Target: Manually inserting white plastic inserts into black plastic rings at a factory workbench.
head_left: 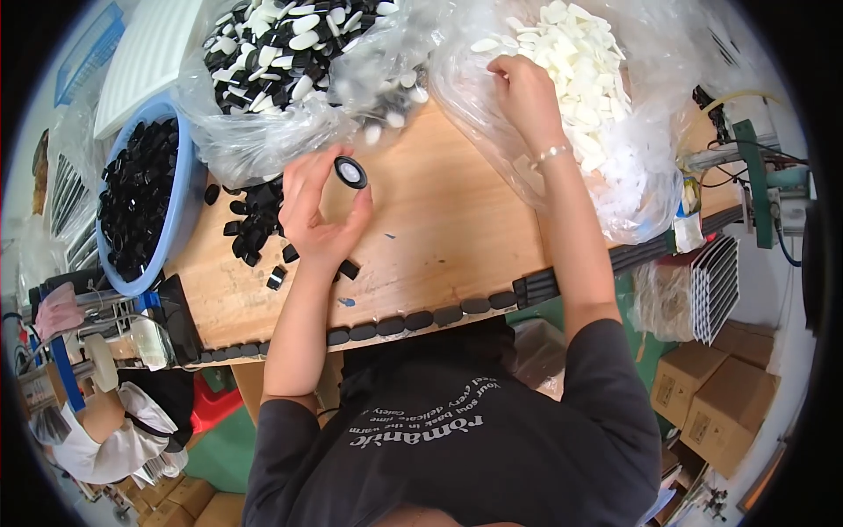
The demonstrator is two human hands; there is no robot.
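Observation:
Between the thumb and fingers of my left hand (318, 206) is a small black oval case (350, 173) with a pale oval face inside its rim. Loose black pieces (255, 220) lie on the wooden table (457, 202) beside and below that hand. My right hand (527, 92) is over the near left part of an open clear plastic bag of white oval pieces (575, 53). Its fingers are bent together at the tips; whatever they hold, if anything, cannot be made out. One white oval piece (484, 44) lies just beyond those fingertips.
A clear bag of mixed black and white pieces (263, 61) stands at the back left. Beside it is a blue basin (186, 184) full of black pieces. Dark padding (417, 321) lines the table's near edge. Cardboard boxes (724, 400) are at the lower right.

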